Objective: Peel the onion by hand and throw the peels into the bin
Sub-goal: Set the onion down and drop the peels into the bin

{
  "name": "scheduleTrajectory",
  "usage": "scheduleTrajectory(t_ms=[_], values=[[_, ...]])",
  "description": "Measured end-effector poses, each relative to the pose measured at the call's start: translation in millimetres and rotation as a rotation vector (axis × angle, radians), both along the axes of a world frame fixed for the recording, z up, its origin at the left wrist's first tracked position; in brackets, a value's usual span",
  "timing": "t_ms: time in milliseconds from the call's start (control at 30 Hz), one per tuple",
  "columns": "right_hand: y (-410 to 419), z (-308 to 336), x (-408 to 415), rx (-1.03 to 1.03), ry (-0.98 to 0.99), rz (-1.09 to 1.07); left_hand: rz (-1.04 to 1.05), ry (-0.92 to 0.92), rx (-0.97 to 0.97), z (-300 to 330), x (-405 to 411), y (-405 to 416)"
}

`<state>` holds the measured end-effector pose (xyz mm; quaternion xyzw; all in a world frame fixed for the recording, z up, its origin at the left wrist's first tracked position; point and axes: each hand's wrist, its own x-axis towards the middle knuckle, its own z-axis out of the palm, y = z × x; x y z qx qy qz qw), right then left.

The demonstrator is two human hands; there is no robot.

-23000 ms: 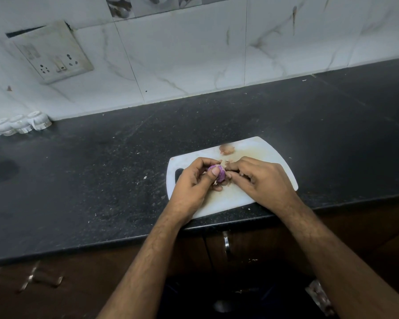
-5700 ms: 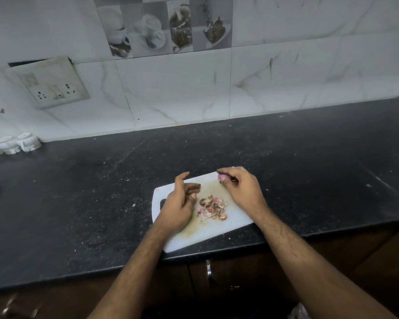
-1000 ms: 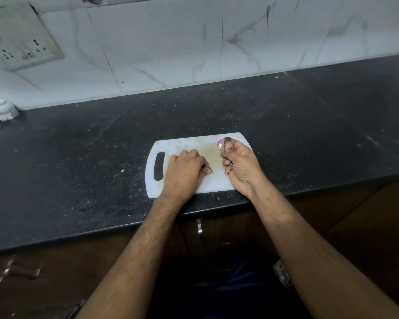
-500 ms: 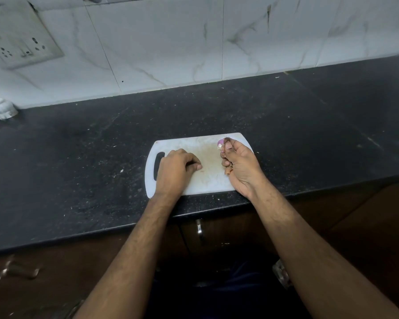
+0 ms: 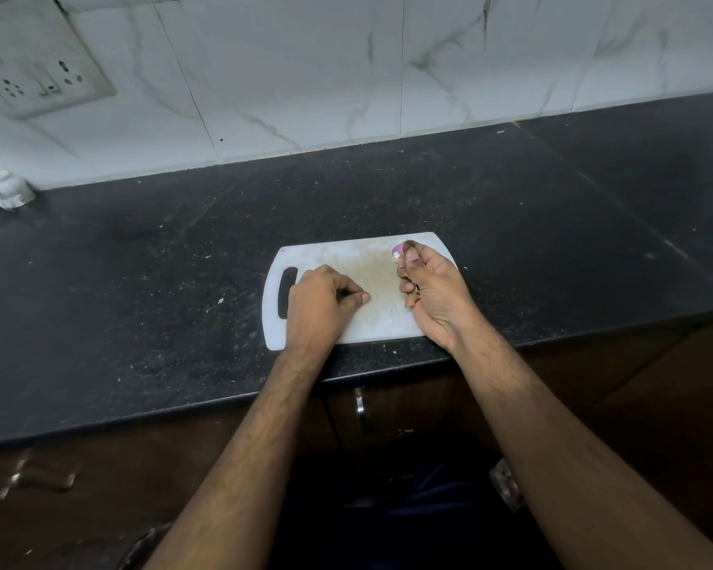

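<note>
Lying at worktop (image 5: 552, 224) front edge: cutting board (image 5: 346, 257); right hand (image 5: 433, 290) gripping onion (image 5: 398, 251) and peels (image 5: 410, 300); left hand (image 5: 320, 306) curled, holding nothing visible.

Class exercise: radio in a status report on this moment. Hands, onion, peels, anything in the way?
Right hand grips the onion and gathered peels. Left hand curled, resting on the cutting board. Bin not in view. No obstruction seen.

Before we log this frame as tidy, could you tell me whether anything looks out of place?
Mostly tidy. The white cutting board carries a brownish stain in its middle, and pale crumbs dot the black countertop around it. The right hand holds the onion and peels together.
</note>
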<state>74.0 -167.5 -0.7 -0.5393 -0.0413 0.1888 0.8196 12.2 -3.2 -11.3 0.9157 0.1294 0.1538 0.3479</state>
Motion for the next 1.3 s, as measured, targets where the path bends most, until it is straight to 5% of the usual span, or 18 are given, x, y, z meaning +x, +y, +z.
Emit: scheduleTrajectory(t_ms=[533,733,833,1100,1300], values=[[-1.3,2.3,-3.0,0.018,0.012,-0.005,0.067,0.108,0.295,9.4,21.4,-9.7],[-2.4,1.3,-3.4,0.060,0.028,0.015,0.111,-0.172,-0.734,6.5,-18.2,-20.6],[1.0,3.5,-7.4,0.095,0.066,-0.010,0.145,-0.276,-1.055,8.0,-31.5,-35.4],[57.8,23.2,-107.9,0.505,0.441,0.050,0.242,-0.519,-1.592,31.2,-70.1,-41.0],[97.1,23.7,-170.1,0.494,0.574,0.075,0.377,-0.699,-1.617,28.7,-142.8,-15.8]])
